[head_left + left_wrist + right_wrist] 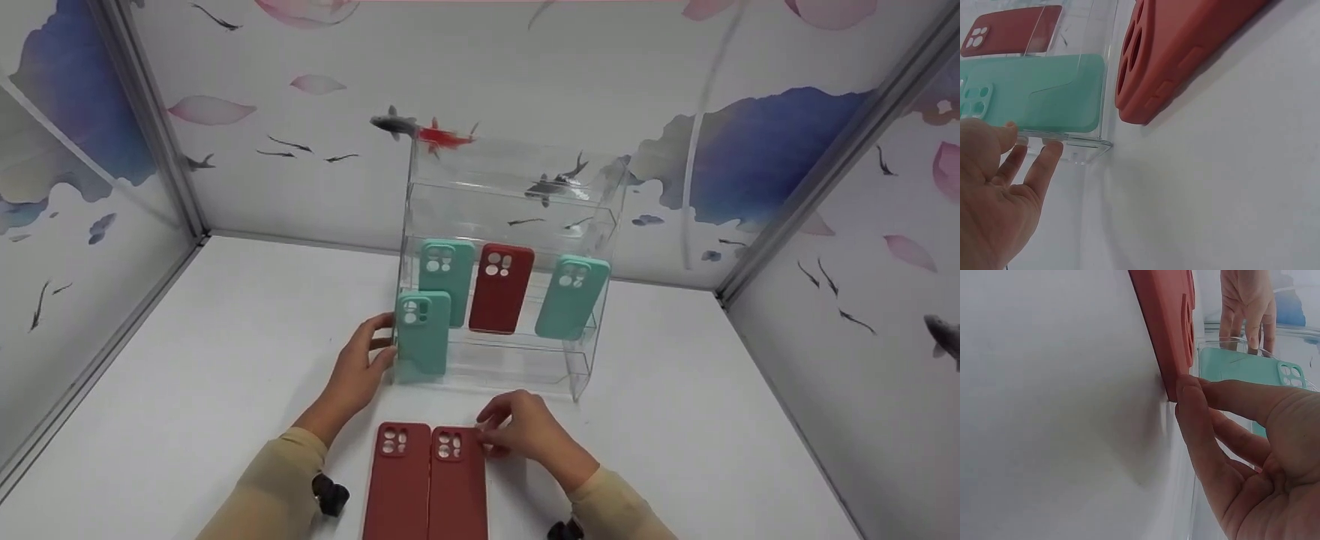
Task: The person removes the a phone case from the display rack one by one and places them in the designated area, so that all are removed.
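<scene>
A clear tiered display rack (517,367) stands on the white table. It bears one red phone case (501,292) and several mint-green ones, among them a lower-left mint case (424,337). My left hand (358,367) rests its fingertips against the rack's left side, beside that lower mint case. In the left wrist view its fingers (1044,166) are spread along the clear side panel. Two more red phone cases lie side by side in front of the rack. My right hand (529,427) pinches the upper right corner of the right-hand red case (457,487) between thumb and fingers.
The left-hand red case (397,487) lies right alongside the one under my right hand. Printed panels with fish and petals, such as the back wall (510,67), enclose the table (247,322) at the back and both sides. Grey metal posts (161,142) stand at the corners.
</scene>
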The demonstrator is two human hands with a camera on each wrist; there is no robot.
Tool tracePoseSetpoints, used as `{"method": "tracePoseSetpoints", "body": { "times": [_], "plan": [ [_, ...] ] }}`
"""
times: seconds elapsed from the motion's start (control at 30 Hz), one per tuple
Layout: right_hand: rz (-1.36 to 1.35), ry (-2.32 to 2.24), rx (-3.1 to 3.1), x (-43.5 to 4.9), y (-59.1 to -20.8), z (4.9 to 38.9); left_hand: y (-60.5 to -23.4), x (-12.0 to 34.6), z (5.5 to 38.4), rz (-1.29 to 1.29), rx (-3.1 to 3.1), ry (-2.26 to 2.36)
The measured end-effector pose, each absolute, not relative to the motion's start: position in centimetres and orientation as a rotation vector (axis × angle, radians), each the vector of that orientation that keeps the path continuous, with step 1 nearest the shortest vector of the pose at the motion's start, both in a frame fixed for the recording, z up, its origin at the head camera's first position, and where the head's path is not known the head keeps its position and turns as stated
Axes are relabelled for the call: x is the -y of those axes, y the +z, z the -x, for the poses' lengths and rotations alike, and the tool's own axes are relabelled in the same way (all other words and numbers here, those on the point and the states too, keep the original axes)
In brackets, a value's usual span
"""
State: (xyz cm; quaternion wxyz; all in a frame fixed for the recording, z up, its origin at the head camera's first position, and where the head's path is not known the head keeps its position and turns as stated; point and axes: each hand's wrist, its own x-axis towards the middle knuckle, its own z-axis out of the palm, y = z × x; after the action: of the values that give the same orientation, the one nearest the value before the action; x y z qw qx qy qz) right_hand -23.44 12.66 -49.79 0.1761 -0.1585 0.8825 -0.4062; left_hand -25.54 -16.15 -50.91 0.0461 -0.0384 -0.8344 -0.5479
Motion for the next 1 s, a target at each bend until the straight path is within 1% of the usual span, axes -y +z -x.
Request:
{"method": "tracePoseSetpoints", "body": {
  "times": [0.23, 0.47, 0.63, 0.73, 1.0],
  "plan": [
    [0.582, -1.129, -2.605, -12.2, -49.4, 24.0, -50.9, 16.4, 25.4, 0.100, 2.564, -1.690],
    [0.680, -1.207, -2.770, -11.4, -47.9, 24.7, -50.8, 16.4, 25.5, 0.112, 2.548, -1.705],
    [0.805, -1.153, -2.966, -10.3, -47.3, 25.0, -50.9, 16.5, 25.5, 0.105, 2.551, -1.695],
    [0.817, -1.164, -3.031, -9.6, -46.9, 25.4, -50.9, 16.5, 25.5, 0.105, 2.549, -1.694],
    [0.816, -1.404, -3.020, -8.0, -45.4, 27.3, -50.9, 16.3, 25.6, 0.119, 2.533, -1.706]
  ]
}}
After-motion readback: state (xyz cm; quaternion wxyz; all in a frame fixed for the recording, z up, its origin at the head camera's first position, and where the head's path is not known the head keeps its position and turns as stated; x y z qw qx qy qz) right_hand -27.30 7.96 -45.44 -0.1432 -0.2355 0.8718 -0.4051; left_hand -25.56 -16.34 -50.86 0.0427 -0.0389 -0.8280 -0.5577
